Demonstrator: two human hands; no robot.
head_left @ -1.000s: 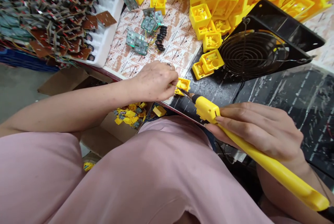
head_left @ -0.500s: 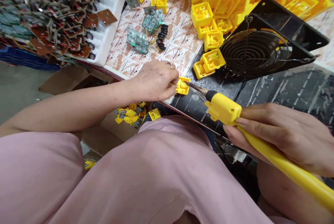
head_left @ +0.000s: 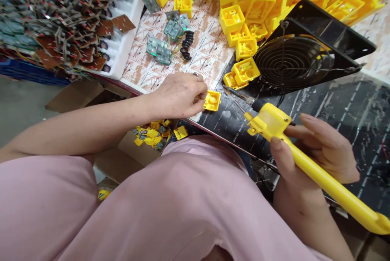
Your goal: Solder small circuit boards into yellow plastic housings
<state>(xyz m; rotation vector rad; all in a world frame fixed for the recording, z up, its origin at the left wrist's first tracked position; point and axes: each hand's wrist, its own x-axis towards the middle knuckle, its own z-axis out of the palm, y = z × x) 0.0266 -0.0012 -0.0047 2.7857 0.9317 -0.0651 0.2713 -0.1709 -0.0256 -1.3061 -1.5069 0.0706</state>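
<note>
Taking the clock from the small open yellow plastic housing (head_left: 214, 101), the pink cloth garment (head_left: 170, 200) lies nearest, at 6 to 7 o'clock, and at 8 a brown cardboard box (head_left: 124, 159) below the bench holds small yellow and grey parts (head_left: 152, 133). At 4 the right hand (head_left: 313, 151) is clamped, thumb against fingers, on a yellow-handled soldering tool (head_left: 323, 175), whose dark metal tip points toward 10, clear of the housing. At 9 the left hand (head_left: 184, 95) has its fingertips bunched over the housing's left end; whether they grip it I cannot tell. The housing sits near the bench edge. Farther off, two open yellow plastic boxes (head_left: 242, 73) touch at 2, with a black square-framed fan (head_left: 283, 64) beyond. Green circuit boards (head_left: 160, 50) lie at 10, a row of black rings (head_left: 187, 45) at 11, a white foam tray (head_left: 123, 46) heaped with boards past 10, and piled yellow boxes (head_left: 262, 5) at 1.
</note>
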